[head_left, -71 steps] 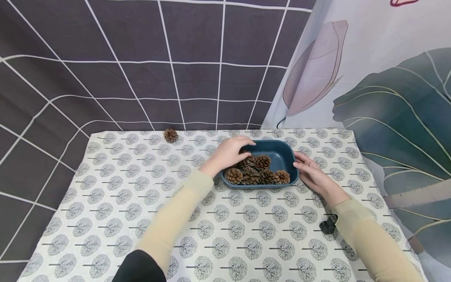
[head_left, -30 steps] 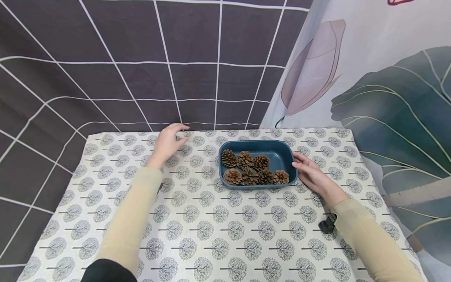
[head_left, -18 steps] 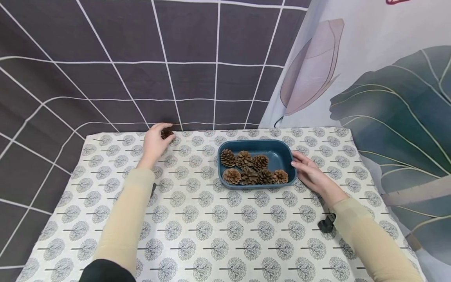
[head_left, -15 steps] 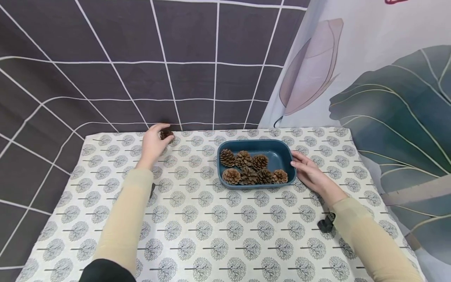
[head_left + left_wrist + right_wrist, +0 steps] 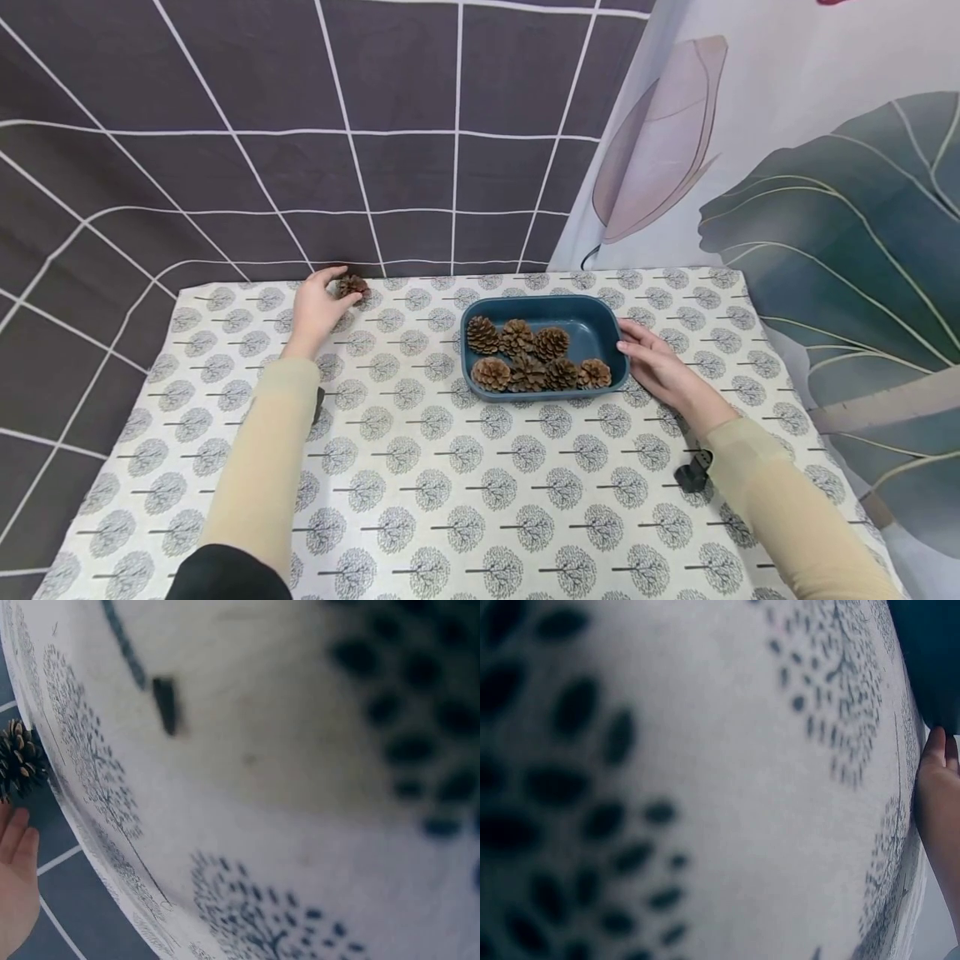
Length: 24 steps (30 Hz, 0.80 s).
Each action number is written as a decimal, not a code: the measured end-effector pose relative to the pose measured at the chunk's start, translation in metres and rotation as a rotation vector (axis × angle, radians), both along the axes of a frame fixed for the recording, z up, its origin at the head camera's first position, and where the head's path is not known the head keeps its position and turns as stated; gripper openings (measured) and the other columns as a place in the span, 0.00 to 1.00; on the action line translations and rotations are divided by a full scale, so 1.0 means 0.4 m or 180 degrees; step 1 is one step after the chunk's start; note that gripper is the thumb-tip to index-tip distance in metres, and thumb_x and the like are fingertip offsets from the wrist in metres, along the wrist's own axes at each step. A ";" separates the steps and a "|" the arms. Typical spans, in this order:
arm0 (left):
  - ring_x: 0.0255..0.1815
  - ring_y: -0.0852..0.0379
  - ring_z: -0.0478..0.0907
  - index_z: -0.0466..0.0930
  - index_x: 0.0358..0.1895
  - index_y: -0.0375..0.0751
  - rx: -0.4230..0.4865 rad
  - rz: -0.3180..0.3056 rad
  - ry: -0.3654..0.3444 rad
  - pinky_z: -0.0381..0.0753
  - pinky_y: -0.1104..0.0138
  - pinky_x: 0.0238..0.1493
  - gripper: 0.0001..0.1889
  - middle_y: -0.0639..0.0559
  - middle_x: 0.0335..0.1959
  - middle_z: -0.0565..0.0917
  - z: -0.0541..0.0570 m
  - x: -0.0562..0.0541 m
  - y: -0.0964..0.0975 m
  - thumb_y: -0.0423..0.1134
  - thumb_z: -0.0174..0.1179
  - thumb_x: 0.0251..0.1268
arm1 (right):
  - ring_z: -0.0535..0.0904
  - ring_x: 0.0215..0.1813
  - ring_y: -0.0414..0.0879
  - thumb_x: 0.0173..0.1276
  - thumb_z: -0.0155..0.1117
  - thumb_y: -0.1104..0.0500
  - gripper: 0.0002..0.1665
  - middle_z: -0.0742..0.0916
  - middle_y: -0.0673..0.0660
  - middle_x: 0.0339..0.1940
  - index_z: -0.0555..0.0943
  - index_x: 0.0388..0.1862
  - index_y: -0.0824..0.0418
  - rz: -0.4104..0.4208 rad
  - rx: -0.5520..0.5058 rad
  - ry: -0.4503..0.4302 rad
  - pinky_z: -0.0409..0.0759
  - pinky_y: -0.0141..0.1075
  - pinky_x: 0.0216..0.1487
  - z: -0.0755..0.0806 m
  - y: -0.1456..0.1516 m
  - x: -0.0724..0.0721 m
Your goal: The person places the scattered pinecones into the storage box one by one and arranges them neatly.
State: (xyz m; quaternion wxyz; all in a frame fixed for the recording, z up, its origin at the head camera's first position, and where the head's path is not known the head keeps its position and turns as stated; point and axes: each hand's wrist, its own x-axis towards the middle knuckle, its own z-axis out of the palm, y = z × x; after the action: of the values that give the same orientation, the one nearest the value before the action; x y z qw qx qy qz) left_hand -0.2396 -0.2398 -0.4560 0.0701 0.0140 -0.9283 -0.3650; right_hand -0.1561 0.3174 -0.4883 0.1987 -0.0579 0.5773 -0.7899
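Note:
At the table's back left, a brown pine cone [image 5: 352, 287] lies by the wall. My left hand [image 5: 311, 308] is just left of it, thumb and fingers spread apart around its near side. In the left wrist view, the pine cone [image 5: 20, 759] sits just past the straight fingertips of the left hand [image 5: 16, 881]. A blue rectangular basin [image 5: 581, 312] holds several pine cones [image 5: 527, 371], grouped at its left and front. My right hand [image 5: 660, 360] rests against the basin's right end with fairly straight fingers. The right wrist view shows this hand [image 5: 939, 791] touching the basin [image 5: 934, 667].
A white cloth with a tree print [image 5: 427, 492] covers the table. Behind it hangs a dark curtain with white grid lines [image 5: 405, 175]. A light leaf-patterned curtain [image 5: 810, 208] hangs at the right. A small black device [image 5: 693, 472] sits at the right wrist.
My left hand went from the basin's left end to the far pine cone, then drew slightly left, uncovering more of it. That pine cone has stayed in place. My right hand stays at the basin.

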 end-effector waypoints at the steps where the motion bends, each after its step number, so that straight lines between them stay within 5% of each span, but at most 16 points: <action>1: 0.76 0.30 0.72 0.75 0.72 0.31 -0.0003 -0.0009 -0.0023 0.67 0.43 0.82 0.30 0.30 0.74 0.76 0.000 0.000 -0.001 0.36 0.71 0.70 | 0.83 0.62 0.37 0.82 0.52 0.71 0.24 0.85 0.45 0.64 0.78 0.66 0.48 -0.0002 -0.0004 0.0001 0.82 0.25 0.67 0.000 0.000 0.000; 24: 0.69 0.32 0.78 0.77 0.70 0.30 -0.0082 -0.0014 -0.0162 0.73 0.42 0.77 0.27 0.28 0.68 0.81 -0.003 -0.001 0.000 0.36 0.69 0.71 | 0.82 0.63 0.38 0.82 0.53 0.70 0.23 0.84 0.46 0.64 0.76 0.67 0.49 -0.0017 0.0029 -0.0020 0.82 0.26 0.67 -0.002 0.002 -0.001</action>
State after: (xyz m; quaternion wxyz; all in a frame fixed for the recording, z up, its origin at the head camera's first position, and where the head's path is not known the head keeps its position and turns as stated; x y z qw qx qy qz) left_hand -0.2401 -0.2396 -0.4570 0.0459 0.0203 -0.9344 -0.3527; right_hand -0.1564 0.3181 -0.4891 0.1987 -0.0530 0.5804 -0.7880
